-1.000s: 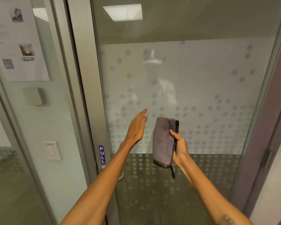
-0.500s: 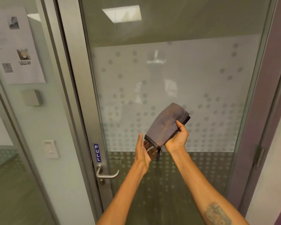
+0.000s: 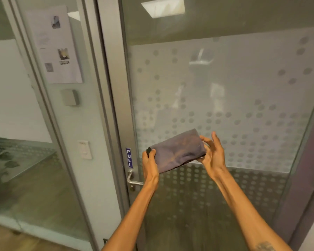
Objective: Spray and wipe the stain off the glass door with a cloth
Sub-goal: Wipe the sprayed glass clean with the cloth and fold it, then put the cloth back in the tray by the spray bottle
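A folded grey cloth (image 3: 178, 151) lies stretched between my two hands in front of the glass door (image 3: 243, 78), level with its frosted dotted band. My left hand (image 3: 150, 163) grips the cloth's left end by its dark edge. My right hand (image 3: 211, 153) holds the right end, fingers spread loosely around it. The cloth is not touching the glass. No stain or spray bottle shows clearly in the head view.
A metal lever handle (image 3: 133, 180) and a blue PULL label (image 3: 128, 157) sit on the door frame just left of my left hand. Left of the frame are a paper notice (image 3: 56, 46), a grey box (image 3: 70, 97) and a white switch (image 3: 84, 149).
My left hand came down from the glass and took the cloth's lower end. The cloth turned from hanging upright to lying nearly level between both hands. The view shifted left.
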Tool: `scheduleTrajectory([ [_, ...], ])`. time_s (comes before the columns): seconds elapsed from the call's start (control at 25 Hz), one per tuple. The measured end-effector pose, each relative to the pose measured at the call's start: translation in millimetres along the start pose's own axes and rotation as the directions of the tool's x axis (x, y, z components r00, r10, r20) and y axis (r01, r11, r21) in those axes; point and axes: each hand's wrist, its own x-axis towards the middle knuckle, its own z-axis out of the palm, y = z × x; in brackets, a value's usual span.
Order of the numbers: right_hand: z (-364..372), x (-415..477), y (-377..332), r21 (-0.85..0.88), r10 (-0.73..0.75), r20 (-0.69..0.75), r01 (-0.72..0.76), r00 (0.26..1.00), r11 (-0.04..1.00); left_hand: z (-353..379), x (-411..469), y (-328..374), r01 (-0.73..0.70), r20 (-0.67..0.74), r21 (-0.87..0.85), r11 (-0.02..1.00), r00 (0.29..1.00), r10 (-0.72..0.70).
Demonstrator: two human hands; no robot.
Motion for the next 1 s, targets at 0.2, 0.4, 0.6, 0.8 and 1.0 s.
scheduleTrajectory([
  [0.2,51.6,-11.6,47.6,-0.279,0.097,0.006,-0.092,0.995,0.956,-90.7,-0.2,22.0,-0.116,-0.039,0.270,0.956,0.991,0.131],
  [0.4,142.6,-38.6,107.9,-0.388,0.122,0.098,-0.075,0.988,0.918,-201.6,-23.9,59.4,-0.179,-0.161,0.441,0.880,0.948,0.273],
  [0.6,258.2,-100.6,166.3,-0.469,0.056,0.246,0.069,0.968,0.881,-331.0,-59.9,113.5,-0.206,-0.307,0.539,0.817,0.855,0.418],
  [0.8,368.4,-184.7,234.8,-0.490,0.114,0.400,0.108,0.910,0.865,-465.5,-118.7,161.7,-0.125,-0.448,0.632,0.765,0.747,0.492],
  [1.0,466.3,-277.6,290.4,-0.461,0.110,0.510,0.163,0.853,0.872,-584.8,-175.2,195.8,0.040,-0.594,0.659,0.751,0.640,0.487],
])
